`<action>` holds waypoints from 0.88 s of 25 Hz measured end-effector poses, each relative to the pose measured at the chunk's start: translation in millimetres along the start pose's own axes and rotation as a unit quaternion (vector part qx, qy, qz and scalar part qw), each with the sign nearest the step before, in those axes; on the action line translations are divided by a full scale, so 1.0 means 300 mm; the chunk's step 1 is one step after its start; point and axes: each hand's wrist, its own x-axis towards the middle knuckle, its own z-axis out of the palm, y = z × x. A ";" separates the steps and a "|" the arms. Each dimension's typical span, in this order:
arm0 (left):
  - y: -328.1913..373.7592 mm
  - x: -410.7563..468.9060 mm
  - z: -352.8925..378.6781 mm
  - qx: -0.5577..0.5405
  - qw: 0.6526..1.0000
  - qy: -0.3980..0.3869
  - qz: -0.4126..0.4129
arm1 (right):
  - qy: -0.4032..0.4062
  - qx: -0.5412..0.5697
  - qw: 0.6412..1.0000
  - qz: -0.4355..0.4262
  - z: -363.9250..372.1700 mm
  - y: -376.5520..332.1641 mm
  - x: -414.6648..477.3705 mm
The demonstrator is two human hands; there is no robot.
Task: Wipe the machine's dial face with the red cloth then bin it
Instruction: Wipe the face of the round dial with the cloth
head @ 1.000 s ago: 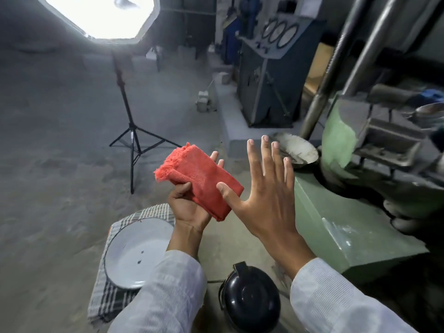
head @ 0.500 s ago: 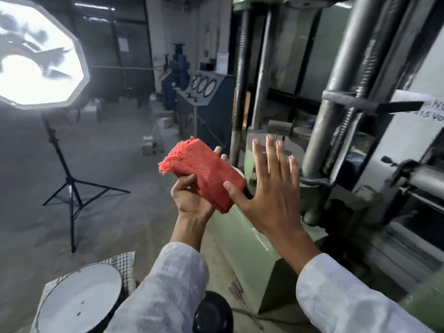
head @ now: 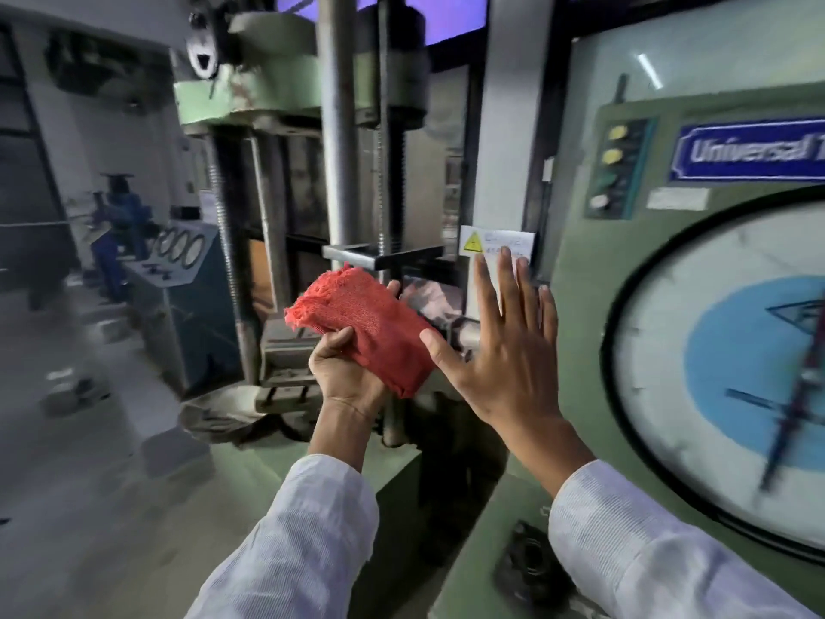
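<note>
A folded red cloth [head: 367, 326] is gripped from below in my left hand [head: 346, 373], held up at chest height in the middle of the view. My right hand [head: 502, 355] is flat and spread beside it, thumb touching the cloth's lower right edge, holding nothing. The machine's large round dial face [head: 714, 341], white with a blue centre and a dark pointer, fills the right side behind a black rim. Both hands are left of the dial and apart from it. No bin is in view.
The green machine cabinet [head: 576, 306] carries a button panel [head: 614, 169] and a blue nameplate [head: 750, 149]. Steel columns [head: 337, 127] of the press frame stand behind my hands. A blue console with gauges [head: 183, 256] stands at the left on the concrete floor [head: 67, 440].
My view has swung up and to the right, from the floor and light stand to the machine; the large dial has come into sight. Both hands keep the same pose, cloth still in the left.
</note>
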 end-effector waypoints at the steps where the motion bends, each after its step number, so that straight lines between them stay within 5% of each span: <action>1: -0.100 0.010 0.043 -0.005 1.000 -0.009 -0.009 | 0.015 -0.017 1.000 0.008 -0.061 0.085 0.000; 11: -0.849 0.145 0.273 -0.059 0.989 -0.015 -0.138 | 0.060 -0.188 0.973 0.123 -0.483 0.779 -0.117; 22: -1.282 0.438 0.406 -0.014 0.989 0.037 -0.146 | 0.091 -0.307 0.923 0.214 -0.516 1.249 -0.125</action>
